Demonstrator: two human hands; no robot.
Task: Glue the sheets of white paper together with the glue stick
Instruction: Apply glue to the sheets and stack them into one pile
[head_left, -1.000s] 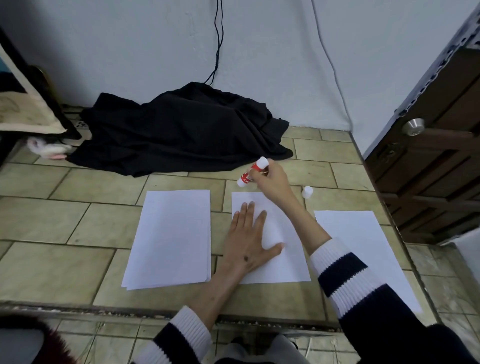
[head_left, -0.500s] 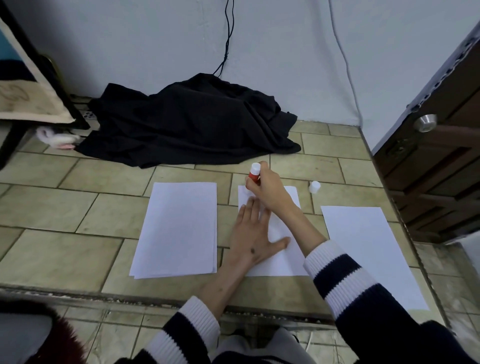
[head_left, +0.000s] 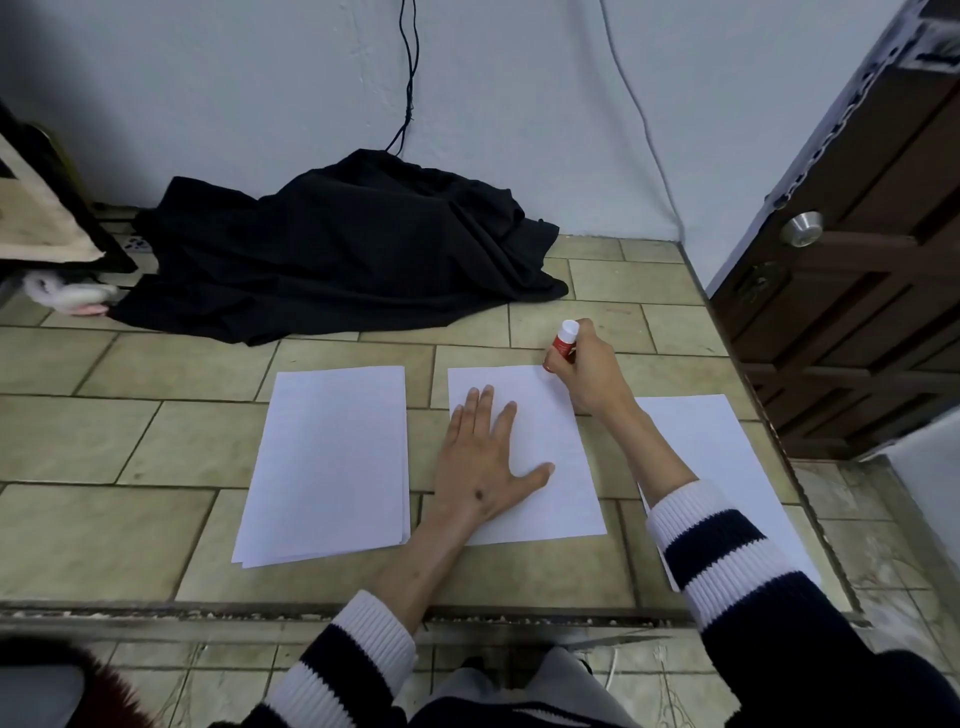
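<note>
A tiled table (head_left: 156, 441) runs to a pale wall, black cloth (head_left: 337, 249) heaped at upper centre. Left of centre lies a paper stack (head_left: 327, 462). The left hand (head_left: 480, 467) presses flat, fingers straight, on the middle sheet (head_left: 550, 499). The right hand (head_left: 587, 371) grips the glue stick (head_left: 563, 340), tip at the sheet's top right corner. Best to keep that sheet pinned and stroke glue evenly along the edges. Another sheet (head_left: 727, 467) lies right.

The scene was lit by soft, dim, even light, with only faint shadows cast beside the hands. The white paper sheets (head_left: 332, 457) were rendered bright but without glare. Straight lines were bowed by wide-angle distortion near the edges, and the lower edge of the frame was smeared and blurred.
</note>
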